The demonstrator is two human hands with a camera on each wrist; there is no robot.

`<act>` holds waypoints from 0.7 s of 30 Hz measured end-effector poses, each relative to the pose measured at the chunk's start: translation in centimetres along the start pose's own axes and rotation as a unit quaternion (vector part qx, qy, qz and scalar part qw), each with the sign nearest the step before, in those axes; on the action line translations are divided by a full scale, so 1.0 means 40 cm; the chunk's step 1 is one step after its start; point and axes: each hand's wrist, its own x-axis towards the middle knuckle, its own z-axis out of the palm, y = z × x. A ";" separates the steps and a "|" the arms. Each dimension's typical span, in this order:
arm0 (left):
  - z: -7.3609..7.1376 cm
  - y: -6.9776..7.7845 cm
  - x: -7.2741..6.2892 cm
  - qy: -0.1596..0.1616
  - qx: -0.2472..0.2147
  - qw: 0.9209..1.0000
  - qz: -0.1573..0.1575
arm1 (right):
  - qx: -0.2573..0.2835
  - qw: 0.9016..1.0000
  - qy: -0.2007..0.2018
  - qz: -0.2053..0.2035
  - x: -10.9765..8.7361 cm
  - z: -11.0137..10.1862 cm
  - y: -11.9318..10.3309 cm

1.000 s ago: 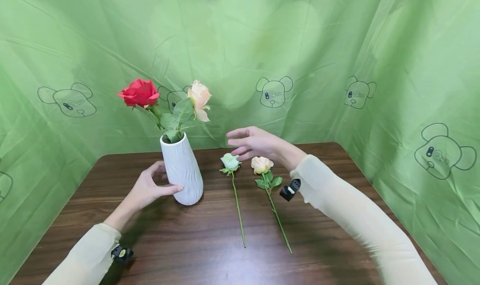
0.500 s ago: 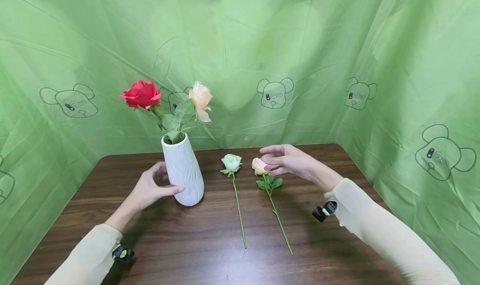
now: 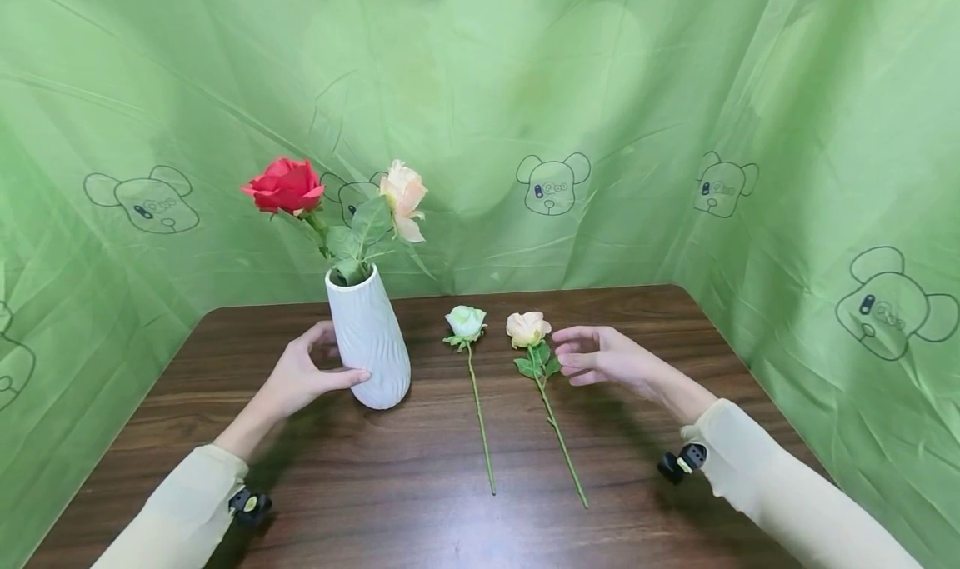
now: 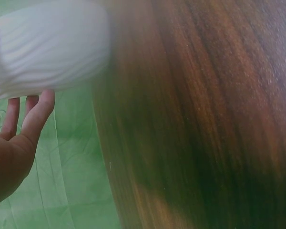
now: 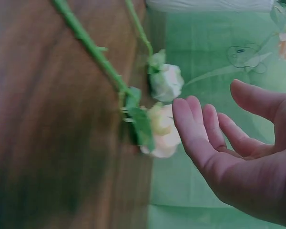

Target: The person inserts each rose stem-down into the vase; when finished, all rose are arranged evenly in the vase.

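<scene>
My left hand grips the lower side of a white ribbed vase, thumb across its front and fingers partly hidden behind it. Upright in the vase stand a red rose and a peach rose. To the right, a white-green rose lies on the table beside a second peach rose with leaves on its stem. My right hand, fingers relaxed and holding nothing, hovers just right of that second rose's leaves. In the right wrist view its fingers overlap the blossom's edge.
The dark wooden table bears everything. Behind it and along both sides hangs a green curtain printed with bear heads. Small black cameras sit on both wrists.
My right hand has moved right and toward me, from over the white-green rose, past the lying peach rose, to its right side. The left hand keeps its hold on the vase.
</scene>
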 end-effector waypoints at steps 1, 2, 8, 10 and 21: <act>0.000 0.001 0.001 0.000 -0.001 1.000 0.000 | 0.000 1.000 0.001 0.000 -0.003 0.000 0.010; 0.000 0.001 0.001 0.000 -0.002 1.000 0.000 | 0.001 1.000 0.002 0.001 -0.004 0.000 0.022; 0.001 0.002 -0.003 -0.001 -0.006 1.000 0.001 | 0.001 1.000 0.008 0.022 -0.013 0.007 0.088; 0.003 0.002 -0.004 -0.001 -0.008 1.000 0.001 | -0.005 0.999 0.008 0.033 -0.015 0.010 0.105; 0.000 0.001 -0.001 0.002 0.000 1.000 0.005 | -0.009 0.998 0.014 0.064 0.005 0.011 0.151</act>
